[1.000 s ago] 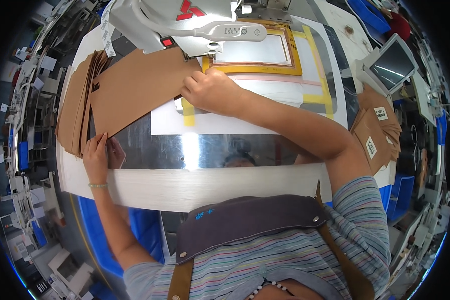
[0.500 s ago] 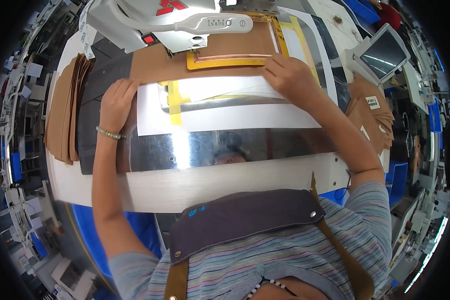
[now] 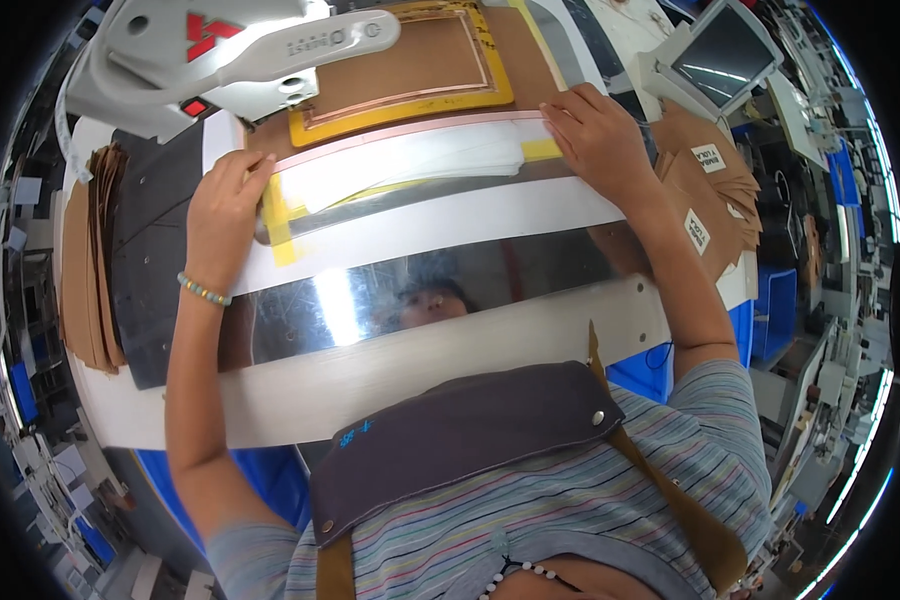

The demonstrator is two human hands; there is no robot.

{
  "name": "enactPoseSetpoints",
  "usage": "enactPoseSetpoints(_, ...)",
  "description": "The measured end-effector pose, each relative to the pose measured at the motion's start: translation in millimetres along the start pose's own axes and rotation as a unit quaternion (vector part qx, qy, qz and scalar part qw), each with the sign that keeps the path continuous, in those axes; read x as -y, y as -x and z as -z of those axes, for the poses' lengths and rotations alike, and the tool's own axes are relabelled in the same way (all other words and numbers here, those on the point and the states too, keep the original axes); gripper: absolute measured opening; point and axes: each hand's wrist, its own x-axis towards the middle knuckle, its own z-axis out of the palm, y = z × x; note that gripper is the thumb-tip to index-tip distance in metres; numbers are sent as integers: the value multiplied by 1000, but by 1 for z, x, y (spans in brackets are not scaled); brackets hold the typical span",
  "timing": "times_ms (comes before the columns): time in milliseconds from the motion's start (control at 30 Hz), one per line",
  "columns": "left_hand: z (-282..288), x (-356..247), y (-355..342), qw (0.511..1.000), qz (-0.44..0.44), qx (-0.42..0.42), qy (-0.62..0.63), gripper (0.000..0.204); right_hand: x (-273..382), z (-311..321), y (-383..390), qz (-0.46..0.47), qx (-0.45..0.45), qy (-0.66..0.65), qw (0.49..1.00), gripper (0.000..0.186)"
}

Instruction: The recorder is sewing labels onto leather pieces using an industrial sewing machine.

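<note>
A brown sheet (image 3: 530,62) lies beneath a yellow rectangular frame (image 3: 402,118), showing through the frame's opening and past its right side. Its near edge carries a pale pink strip (image 3: 410,132). At the sheet's near left corner, my left hand (image 3: 226,208) has its fingers closed on the edge. My right hand (image 3: 602,140) pinches the near right corner, with fingertips together. Below this edge are a white paper sheet (image 3: 370,238), yellow tape (image 3: 281,215) and a metal plate (image 3: 400,312). I cannot make out whether the sheet is leather or fabric.
A white machine head (image 3: 200,60) with a long grip-shaped arm overhangs the far left. Stacked brown pieces (image 3: 95,270) stand on the left; labelled brown pieces (image 3: 715,190) lie on the right, near a screen (image 3: 728,60). A blue bin (image 3: 775,310) sits beyond the right table edge.
The brown sheet has shifted right and away under the yellow frame, now showing past its right side. Both hands moved with it. The whole view has turned slightly.
</note>
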Motion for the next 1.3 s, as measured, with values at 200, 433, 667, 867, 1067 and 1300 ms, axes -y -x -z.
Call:
enactPoseSetpoints(200, -7, -19, 12, 986, 143, 25, 82, 47, 11, -1, 18, -120, 65, -102, 985, 54)
enactPoseSetpoints(433, -8, -18, 15, 981, 170, 31, 91, 48, 7, -4, 23, -131, 59, -105, 984, 53)
enactPoseSetpoints(667, -3, -19, 17, 989, 149, -6, 23, 42, 9, 1, 16, -122, 76, -125, 982, 47)
enactPoseSetpoints(867, -1, -20, 16, 981, 192, -14, -9, 46, 9, 1, 15, -141, 82, -128, 978, 48)
enactPoseSetpoints(1067, -2, -20, 16, 985, 173, 19, 4, 50, 10, 0, 16, -128, 99, -112, 980, 51)
enactPoseSetpoints(1300, -2, -20, 18, 983, 180, 32, -35, 49, 12, 1, 15, -116, 92, -111, 983, 50)
